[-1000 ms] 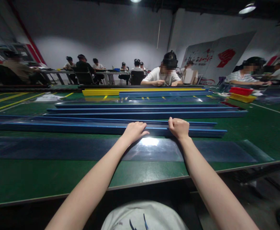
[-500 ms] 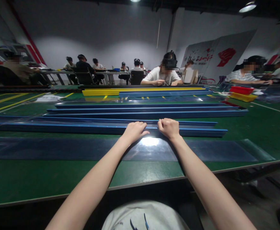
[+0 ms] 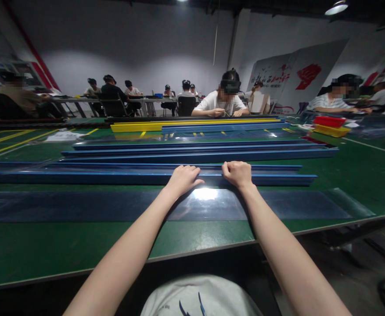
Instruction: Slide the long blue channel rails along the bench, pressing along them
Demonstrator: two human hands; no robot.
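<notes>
A long blue channel-shaped strip [image 3: 129, 179] lies across the green table in front of me. My left hand [image 3: 184, 177] is wrapped over it near the middle, fingertips hidden behind its raised edge, thumb toward the right. A short gap to the right, my right hand [image 3: 239, 174] is closed on the same strip, its fingers curled. Nearer to me, a clear flat plastic sheet [image 3: 278, 205] lies under my forearms and reflects a bright light.
Further blue strips [image 3: 212, 154] lie just beyond, then a yellow strip [image 3: 136, 127]. Red [image 3: 329, 121] and yellow [image 3: 331, 130] trays stand at the back right. A person [image 3: 223, 98] sits across the green table [image 3: 202, 239]; others sit farther away.
My right hand has shifted slightly right, widening the gap between my hands. The held strip's right end also sits slightly farther right. The head view has moved a little.
</notes>
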